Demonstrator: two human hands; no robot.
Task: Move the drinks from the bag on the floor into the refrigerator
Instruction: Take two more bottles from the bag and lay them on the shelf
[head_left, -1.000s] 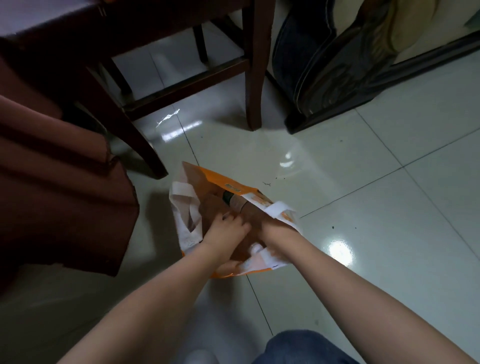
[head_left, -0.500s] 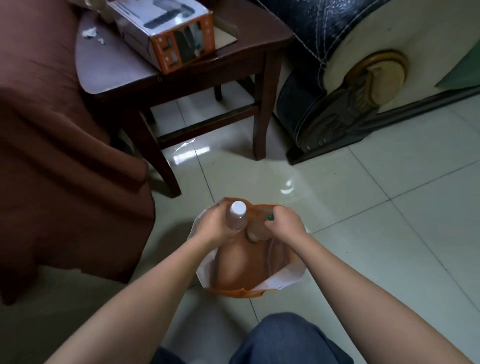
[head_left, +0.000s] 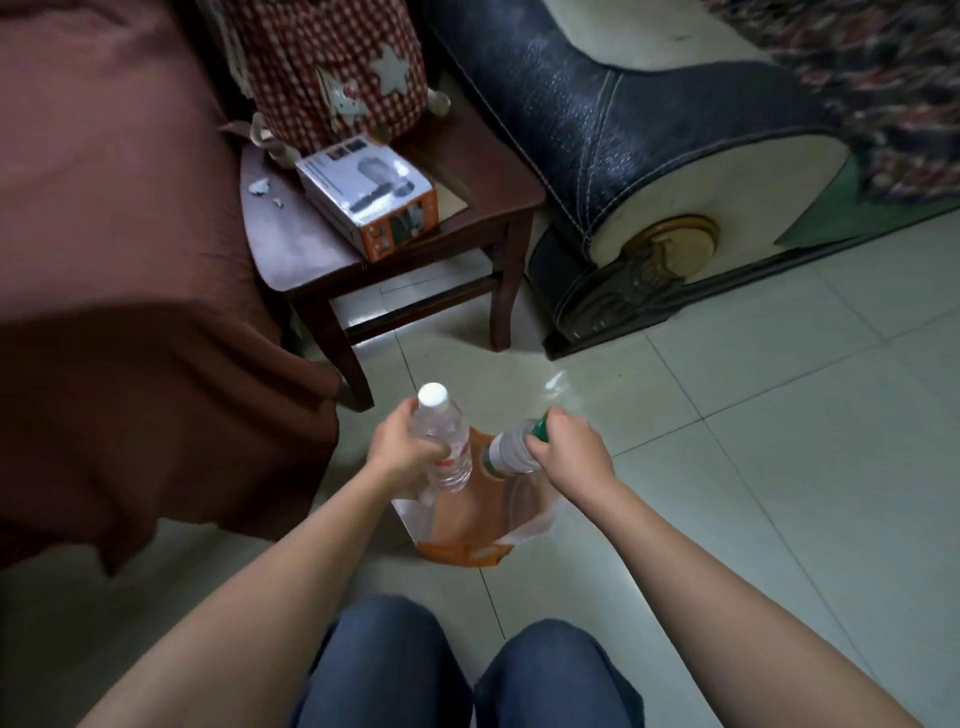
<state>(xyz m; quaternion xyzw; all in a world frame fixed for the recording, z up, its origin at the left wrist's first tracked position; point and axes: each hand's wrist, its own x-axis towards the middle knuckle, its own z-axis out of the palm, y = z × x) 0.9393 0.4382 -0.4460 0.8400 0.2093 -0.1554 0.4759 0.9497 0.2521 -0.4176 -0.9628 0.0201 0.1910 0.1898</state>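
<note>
Here, the clear bottle (head_left: 442, 441) with a white cap is above the orange bag (head_left: 467, 525) on the floor, left hand (head_left: 402, 449) curled round it. The right hand (head_left: 569, 449) grips the green-capped bottle (head_left: 511, 451) beside it. A stool (head_left: 322, 260) with a box (head_left: 366, 195) stands behind.

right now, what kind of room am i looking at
Probably a home living room: a dark leather sofa, a small wooden side table beside it, and a glossy tiled floor.

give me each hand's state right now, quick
Left hand: grips the clear white-capped bottle.
Right hand: grips the green-capped bottle near its cap.
</note>
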